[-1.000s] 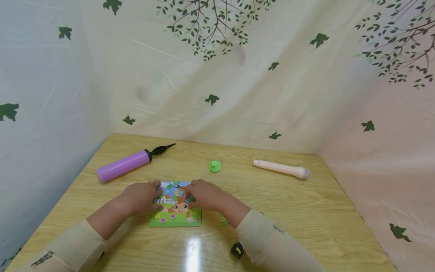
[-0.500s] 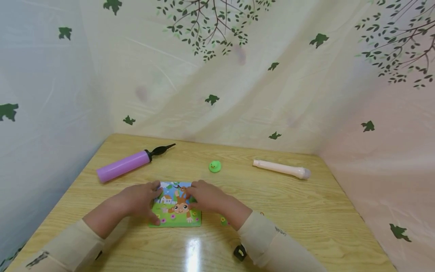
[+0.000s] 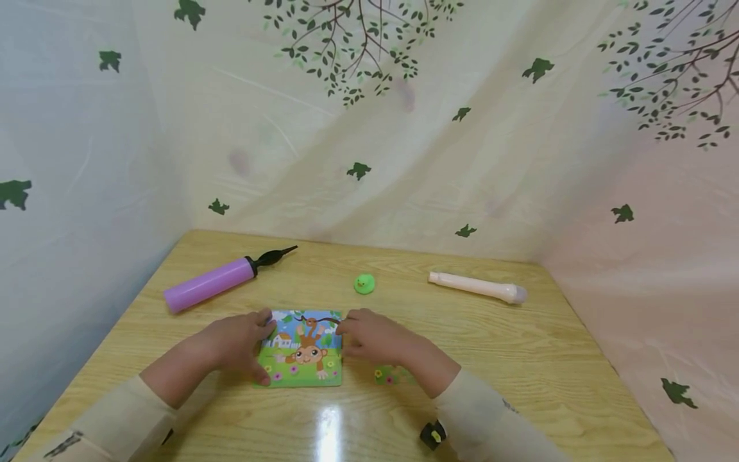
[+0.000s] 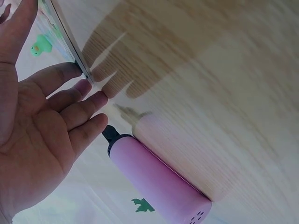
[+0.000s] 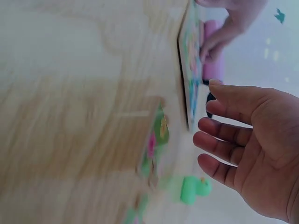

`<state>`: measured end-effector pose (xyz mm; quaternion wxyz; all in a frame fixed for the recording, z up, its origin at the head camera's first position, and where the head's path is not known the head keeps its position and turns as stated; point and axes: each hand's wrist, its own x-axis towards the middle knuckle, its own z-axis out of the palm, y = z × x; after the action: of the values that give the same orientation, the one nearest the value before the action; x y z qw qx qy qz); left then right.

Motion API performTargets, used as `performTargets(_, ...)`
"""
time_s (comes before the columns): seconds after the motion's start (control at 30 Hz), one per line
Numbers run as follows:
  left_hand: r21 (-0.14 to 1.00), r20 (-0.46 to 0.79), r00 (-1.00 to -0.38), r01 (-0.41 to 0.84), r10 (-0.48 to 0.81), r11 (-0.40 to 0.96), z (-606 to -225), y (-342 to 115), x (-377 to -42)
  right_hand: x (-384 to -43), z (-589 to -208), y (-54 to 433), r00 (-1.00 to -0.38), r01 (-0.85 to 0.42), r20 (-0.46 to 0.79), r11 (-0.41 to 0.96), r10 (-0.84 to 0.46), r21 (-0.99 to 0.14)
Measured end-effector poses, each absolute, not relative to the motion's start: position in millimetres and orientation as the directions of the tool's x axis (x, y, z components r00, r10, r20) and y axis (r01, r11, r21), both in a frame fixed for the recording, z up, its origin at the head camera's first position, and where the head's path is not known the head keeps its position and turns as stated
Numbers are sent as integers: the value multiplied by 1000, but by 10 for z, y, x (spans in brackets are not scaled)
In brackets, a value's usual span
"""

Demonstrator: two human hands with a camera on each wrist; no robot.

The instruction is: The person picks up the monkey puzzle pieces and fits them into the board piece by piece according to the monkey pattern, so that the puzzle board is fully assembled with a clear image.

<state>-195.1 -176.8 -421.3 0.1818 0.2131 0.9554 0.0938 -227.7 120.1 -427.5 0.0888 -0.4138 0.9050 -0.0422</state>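
A picture puzzle [image 3: 308, 369] with a monkey, a small house and flowers lies flat on the table. My left hand [image 3: 233, 343] rests at its left side, the thumb near the lower corner and the index finger at the upper one. In the left wrist view, the fingers [image 4: 84, 114] are loosely bent, and the index fingertip touches the board's edge. My right hand [image 3: 375, 337] is just off the puzzle's right edge, palm empty and fingers relaxed in the right wrist view. A loose green puzzle piece [image 3: 388, 375] with flowers lies below the right forearm, partly hidden by it.
A purple balloon pump [image 3: 210, 284] with a black nozzle lies back left. Behind the puzzle sits a green toy duck [image 3: 364, 283]. A pale pink stick [image 3: 476, 286] with a translucent tip lies back right. Another puzzle piece [image 5: 135, 212] appears in the right wrist view.
My right hand has drawn off the puzzle to the right, uncovering its upper right part. The left thumb has slid down to the lower left corner.
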Motion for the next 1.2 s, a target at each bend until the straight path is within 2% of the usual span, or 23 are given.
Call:
performTargets(0.23, 251, -309, -843, 375, 441, 892, -4220, -1759, -1950, -2210, -4153, 1569, -712, -653, -144, 724, -687, -222)
performTargets(0.37, 254, -304, -844, 375, 441, 892, -4221, -1754, -1944, -2142, -4161, 1748, -735, -623, -169, 752, -657, -214)
performTargets(0.57, 253, -307, -843, 375, 442, 892, -4227, -1755, -1939, -2018, -4250, 1901, -732, -634, -209, 761, -648, -140)
performTargets(0.83, 230, -288, -842, 401, 456, 887, -4258, -1769, -1910, -1939, -4328, 1905, -719, -669, -157, 736, -677, -106)
performTargets(1.0, 196, -253, -841, 440, 479, 876, -4282, -1785, -1890, -1926, -4286, 1804, -704, -699, -137, 714, -697, -41)
performTargets(1.2, 209, -252, -843, 432, 475, 877, -4292, -1808, -1884, -1935, -4190, 1571, -688, -717, -123, 696, -715, -35)
